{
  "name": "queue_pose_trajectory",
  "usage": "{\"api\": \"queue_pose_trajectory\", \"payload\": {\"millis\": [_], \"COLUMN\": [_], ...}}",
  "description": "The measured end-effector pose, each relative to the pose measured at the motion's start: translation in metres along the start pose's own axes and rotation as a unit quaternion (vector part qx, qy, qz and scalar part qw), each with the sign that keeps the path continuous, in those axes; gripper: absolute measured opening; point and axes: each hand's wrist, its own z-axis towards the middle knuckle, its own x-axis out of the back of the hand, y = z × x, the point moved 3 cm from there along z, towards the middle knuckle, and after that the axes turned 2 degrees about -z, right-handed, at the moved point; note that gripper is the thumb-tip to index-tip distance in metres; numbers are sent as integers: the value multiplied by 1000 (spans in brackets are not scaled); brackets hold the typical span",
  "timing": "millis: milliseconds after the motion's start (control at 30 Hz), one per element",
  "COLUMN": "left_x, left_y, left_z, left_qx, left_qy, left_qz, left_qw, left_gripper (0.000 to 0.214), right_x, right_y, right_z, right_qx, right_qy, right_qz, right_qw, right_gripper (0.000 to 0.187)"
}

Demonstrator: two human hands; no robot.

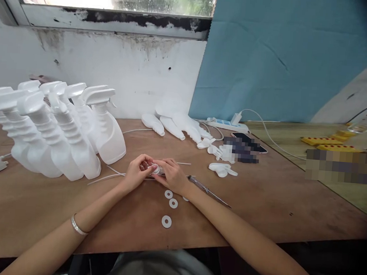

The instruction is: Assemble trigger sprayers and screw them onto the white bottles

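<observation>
My left hand (137, 172) and my right hand (173, 175) meet at the middle of the brown table (261, 203). Both pinch a small white sprayer part (155, 168) held between the fingertips. A thin white tube (104, 178) trails left from it along the table. Three white ring washers (166, 221) lie just in front of my right hand. A screwdriver (207, 190) lies beside my right wrist. A silver bracelet sits on my left wrist.
Several finished white spray bottles (76, 133) lie in a row at the left. Empty bottles (171, 126) and loose trigger heads (222, 169) lie further back. A power strip (225, 124), a phone (249, 141) and yellow parts (329, 142) sit to the right.
</observation>
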Motion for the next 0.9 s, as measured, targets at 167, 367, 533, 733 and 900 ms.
{"api": "queue_pose_trajectory", "payload": {"millis": [167, 367, 533, 733, 900], "left_x": [1, 0, 0, 1, 1], "left_y": [0, 1, 7, 15, 16], "left_z": [2, 1, -1, -3, -4], "left_qx": [7, 7, -48, -141, -193], "left_qy": [-27, -34, -58, -89, -100], "left_qz": [7, 7, 66, 214, 355], "left_qw": [1000, 999, 995, 963, 909], "left_gripper": [22, 22, 17, 12, 17], "right_x": [-1, -4, -5, -1, 2], "right_y": [0, 6, 15, 18, 19], "right_z": [-1, -4, -5, -4, -4], "right_qx": [-35, -88, -125, -76, -65], "right_qy": [-10, -14, -25, -87, -102], "right_qz": [23, 56, 52, 52, 60], "right_qw": [999, 994, 990, 992, 991], "right_gripper": [29, 22, 15, 14, 11]}}
